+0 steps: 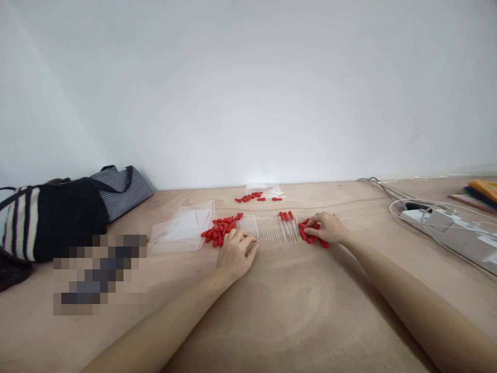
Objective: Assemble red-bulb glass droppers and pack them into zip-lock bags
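Observation:
A row of thin clear tubes [266,228] lies side by side on the table, with red rubber bulbs [286,215] at the far ends of a few near its right side. My left hand [237,252] rests at the row's left end, fingers apart, beside a pile of red bulbs [219,231]. At the right end, my right hand [326,228] reaches onto a smaller pile of red bulbs [303,233], thumb and fingers closed around a bulb.
Clear plastic bags [182,228] lie left of the left pile. More red bulbs [252,196] and a small bag [262,188] sit near the wall. Dark bags [70,217] stand at left, near a pixelated area. A power strip [450,230] with cables is at right.

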Available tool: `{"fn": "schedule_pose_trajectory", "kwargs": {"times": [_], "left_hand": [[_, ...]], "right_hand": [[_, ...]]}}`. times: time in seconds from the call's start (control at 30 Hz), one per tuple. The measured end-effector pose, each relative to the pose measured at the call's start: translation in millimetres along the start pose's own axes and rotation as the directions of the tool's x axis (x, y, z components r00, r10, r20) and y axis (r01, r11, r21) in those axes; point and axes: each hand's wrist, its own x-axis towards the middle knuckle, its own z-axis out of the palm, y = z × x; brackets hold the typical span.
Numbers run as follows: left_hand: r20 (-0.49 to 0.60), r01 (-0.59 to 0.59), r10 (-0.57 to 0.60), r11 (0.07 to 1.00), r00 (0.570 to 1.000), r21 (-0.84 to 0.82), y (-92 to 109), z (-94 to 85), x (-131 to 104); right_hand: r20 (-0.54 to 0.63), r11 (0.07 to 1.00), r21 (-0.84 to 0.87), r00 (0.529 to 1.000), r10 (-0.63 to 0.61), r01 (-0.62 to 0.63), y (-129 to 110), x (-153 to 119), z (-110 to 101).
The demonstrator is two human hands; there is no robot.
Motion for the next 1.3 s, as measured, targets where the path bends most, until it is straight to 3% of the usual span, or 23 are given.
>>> {"fn": "schedule_pose_trajectory", "kwargs": {"times": [0.23,0.33,0.43,0.57,0.63,0.73,0.83,0.9,1.0,1.17,1.3], "left_hand": [[0.038,-0.100,0.103,0.993,0.994,-0.062,21,12.5,14],[0.047,-0.111,0.120,0.980,0.992,-0.162,23,13.8,13],[0.042,-0.136,0.151,0.957,0.988,-0.257,22,13.7,9],[0.072,-0.194,0.230,0.922,0.971,-0.335,18,10.0,3],[0.088,-0.185,0.226,0.924,0.970,-0.335,13,5.2,0],[0.094,-0.145,0.176,0.952,0.980,-0.269,2,-4.7,-9],[0.055,-0.128,0.140,0.976,0.989,-0.178,-12,-14.8,-18],[0.025,-0.127,0.130,0.985,0.991,-0.118,-20,-20.8,-21],[-0.027,-0.090,0.089,0.996,0.996,-0.017,-32,-28.0,-19],[-0.144,0.083,-0.058,0.982,0.988,0.170,-54,-32.6,-6],[-0.158,0.187,-0.149,0.948,0.976,0.257,-67,-29.4,-4]], "right_hand": [[-0.123,0.998,0.064,0.992,-0.019,0.027,-3,-4,-4],[-0.172,0.970,0.117,0.966,-0.191,0.213,-21,-15,1],[-0.207,0.914,0.061,0.901,-0.382,0.402,-53,-31,14],[-0.176,0.852,0.031,0.842,-0.510,0.522,-76,-39,24],[-0.200,0.870,0.050,0.859,-0.472,0.490,-65,-33,21],[-0.269,0.932,0.071,0.906,-0.326,0.356,-25,-19,15],[-0.200,0.954,0.056,0.940,-0.278,0.294,17,-10,16],[-0.132,0.950,0.075,0.947,-0.292,0.303,32,-10,23],[-0.102,0.942,0.129,0.949,-0.299,0.311,35,-12,31],[-0.167,0.935,0.181,0.946,-0.276,0.305,23,-13,34],[-0.201,0.925,0.180,0.933,-0.297,0.333,19,-14,32]]}}
